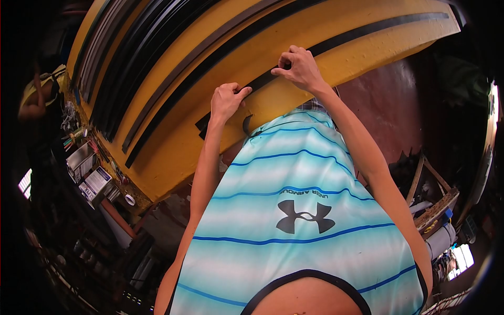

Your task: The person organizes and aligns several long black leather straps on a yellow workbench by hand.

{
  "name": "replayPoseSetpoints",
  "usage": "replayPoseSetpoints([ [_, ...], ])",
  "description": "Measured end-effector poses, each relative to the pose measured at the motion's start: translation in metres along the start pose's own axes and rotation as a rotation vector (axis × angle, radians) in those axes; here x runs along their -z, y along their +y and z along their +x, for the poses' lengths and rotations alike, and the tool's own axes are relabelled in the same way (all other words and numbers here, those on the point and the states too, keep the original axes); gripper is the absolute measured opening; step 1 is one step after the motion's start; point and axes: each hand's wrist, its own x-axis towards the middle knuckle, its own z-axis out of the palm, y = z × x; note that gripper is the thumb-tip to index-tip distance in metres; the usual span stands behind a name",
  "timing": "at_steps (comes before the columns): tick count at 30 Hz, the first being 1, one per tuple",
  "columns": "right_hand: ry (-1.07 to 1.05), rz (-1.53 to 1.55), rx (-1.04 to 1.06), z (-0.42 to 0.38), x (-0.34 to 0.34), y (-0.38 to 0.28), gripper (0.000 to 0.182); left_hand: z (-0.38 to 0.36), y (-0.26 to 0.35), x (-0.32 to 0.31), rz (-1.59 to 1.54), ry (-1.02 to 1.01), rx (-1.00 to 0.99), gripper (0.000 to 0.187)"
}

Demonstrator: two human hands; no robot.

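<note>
A long black strip (367, 35) lies along the near part of a yellow work surface (173, 157). My left hand (227, 101) is closed at this strip toward its left end, with thumb and curled fingers pressed on it. Farther right, my right hand (302, 69) is over the same strip, its fingers curled and its thumb bent toward the index finger; whatever lies between them is too small to make out. A short dark curved piece (247, 125) sits at the near edge, below my left hand.
More black and brown strips (184, 86) lie side by side farther back on the yellow surface. Boxes (95, 181) and small items crowd its left end. At the far left is another person (39, 97). A wooden frame (438, 210) stands at the right.
</note>
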Motion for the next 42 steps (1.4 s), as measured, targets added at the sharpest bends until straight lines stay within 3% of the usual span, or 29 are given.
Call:
replayPoseSetpoints([
  [19,-0.037,-0.075,0.023,-0.008,-0.001,-0.012,0.027,-0.004,0.010,0.003,0.053,-0.021,0.059,0.040],
  [21,0.079,-0.295,0.386,-0.018,-0.027,-0.015,0.034,-0.004,0.005,0.003,0.059,0.006,0.028,0.037],
  [23,-0.032,-0.270,0.541,-0.024,-0.047,-0.032,0.050,0.000,0.004,-0.001,0.058,0.019,-0.019,0.035],
  [24,-0.247,-0.309,0.502,-0.031,-0.051,-0.040,0.065,0.001,0.003,-0.001,0.021,-0.001,0.032,0.035],
  [28,-0.234,-0.184,0.535,-0.035,-0.066,-0.022,0.078,0.003,0.003,-0.001,-0.023,-0.033,0.110,0.033],
  [35,-0.100,-0.371,0.475,-0.039,-0.043,-0.004,0.063,-0.003,0.003,0.001,-0.069,-0.034,0.126,0.034],
  [42,-0.035,-0.367,0.179,-0.034,0.017,0.058,0.063,-0.008,0.010,0.001,-0.065,0.003,0.147,0.034],
])
